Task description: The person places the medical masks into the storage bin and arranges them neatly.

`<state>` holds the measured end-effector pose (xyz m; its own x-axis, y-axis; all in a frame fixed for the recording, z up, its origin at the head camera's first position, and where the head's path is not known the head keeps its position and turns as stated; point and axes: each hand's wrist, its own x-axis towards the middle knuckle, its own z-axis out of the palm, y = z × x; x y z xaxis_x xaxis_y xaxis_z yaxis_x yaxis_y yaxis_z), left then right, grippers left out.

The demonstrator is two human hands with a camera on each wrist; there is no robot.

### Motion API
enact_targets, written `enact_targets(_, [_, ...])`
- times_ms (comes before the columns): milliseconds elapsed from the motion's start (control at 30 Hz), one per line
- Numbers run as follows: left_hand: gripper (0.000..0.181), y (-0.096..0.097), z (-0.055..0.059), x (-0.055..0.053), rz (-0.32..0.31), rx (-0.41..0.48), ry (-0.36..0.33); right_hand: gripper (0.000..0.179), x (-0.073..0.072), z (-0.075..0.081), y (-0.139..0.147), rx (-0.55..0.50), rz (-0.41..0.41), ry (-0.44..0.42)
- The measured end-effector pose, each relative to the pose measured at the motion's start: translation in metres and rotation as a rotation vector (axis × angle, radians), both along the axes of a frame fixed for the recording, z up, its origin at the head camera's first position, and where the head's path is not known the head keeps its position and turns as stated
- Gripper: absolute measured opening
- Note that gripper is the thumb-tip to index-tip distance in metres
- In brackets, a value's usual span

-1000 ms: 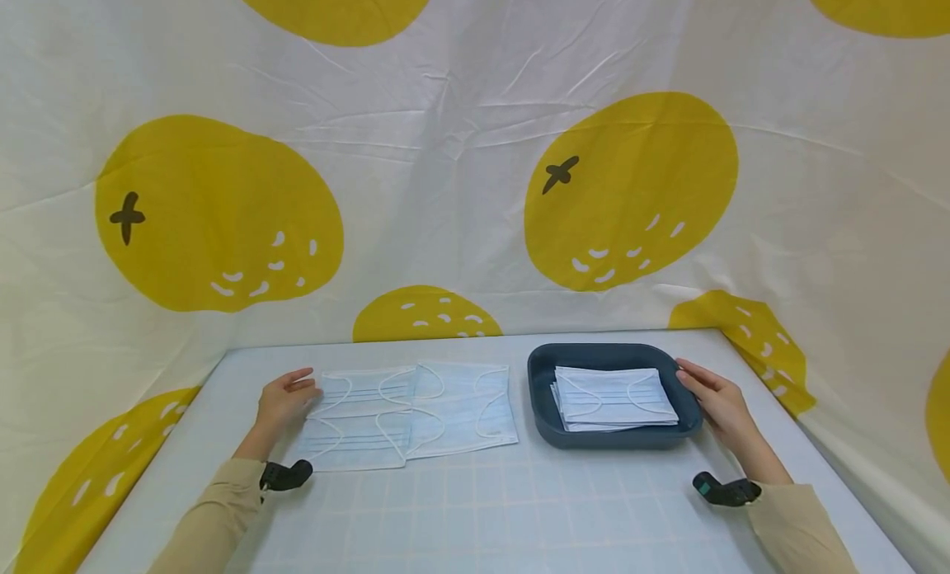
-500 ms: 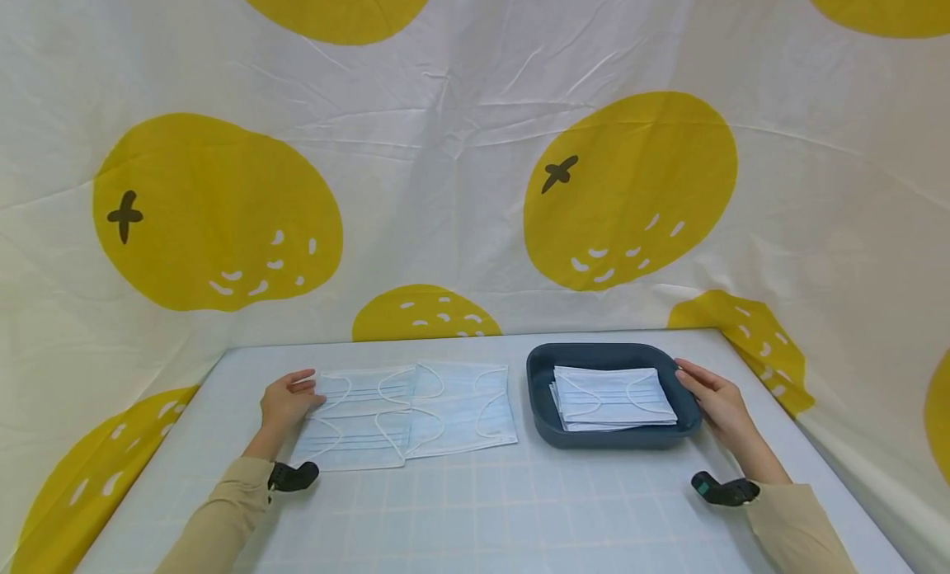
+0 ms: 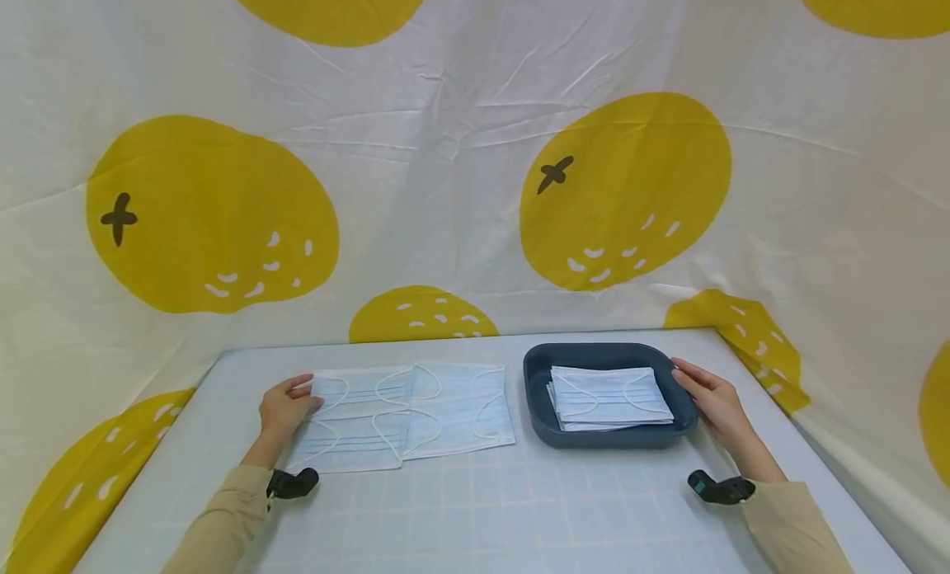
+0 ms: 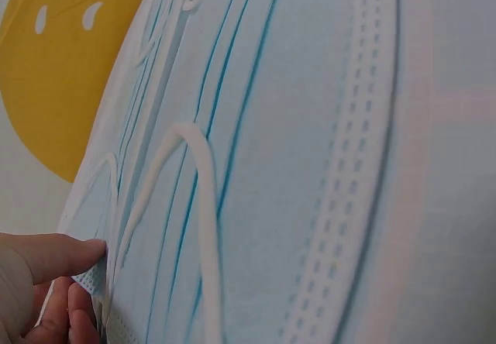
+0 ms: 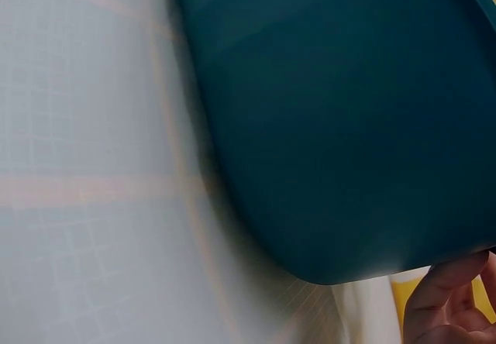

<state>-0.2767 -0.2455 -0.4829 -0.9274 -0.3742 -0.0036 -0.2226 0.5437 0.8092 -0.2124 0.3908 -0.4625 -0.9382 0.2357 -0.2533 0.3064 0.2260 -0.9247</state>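
Note:
Several pale blue pleated face masks lie flat and overlapping on the left half of the table, white ear loops uppermost. At their left edge, my left hand pinches the side of a face mask; the left wrist view shows the thumb above it and curled fingers below. A dark blue tray stands on the right, holding a stack of face masks. My right hand grips the tray's right rim. In the right wrist view the tray's outer wall hides part of that hand.
The white table bears a faint grid pattern. Behind it and along both sides hangs a white cloth printed with yellow fruit. A black wrist camera sits on the left wrist, another black camera on the right.
My left hand has shifted slightly right, onto the edge of the masks. The right hand keeps its place at the tray. The head view has turned a little.

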Motion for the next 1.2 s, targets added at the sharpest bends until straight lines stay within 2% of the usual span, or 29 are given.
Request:
enact_targets(200, [0.045,0.002,0.000,0.001,0.024,-0.005,-0.010,0.068,0.001,0.002,-0.001,-0.018,-0.001,0.007])
enact_targets(433, [0.048,0.004,0.004,0.007,0.005,0.079,-0.059,0.068,0.001,0.001,-0.003,-0.010,-0.002,0.012])
enact_targets(633, [0.050,0.005,0.009,0.011,0.011,0.126,-0.058,0.069,0.001,0.001,-0.002,0.002,-0.009,0.013])
enact_targets(1000, [0.054,0.013,0.023,0.025,0.017,0.178,-0.048,0.070,0.003,0.001,-0.002,0.006,-0.014,0.003])
enact_targets(1200, [0.055,0.017,0.030,0.031,0.036,0.243,-0.072,0.068,0.002,0.001,-0.003,-0.010,-0.015,-0.001])
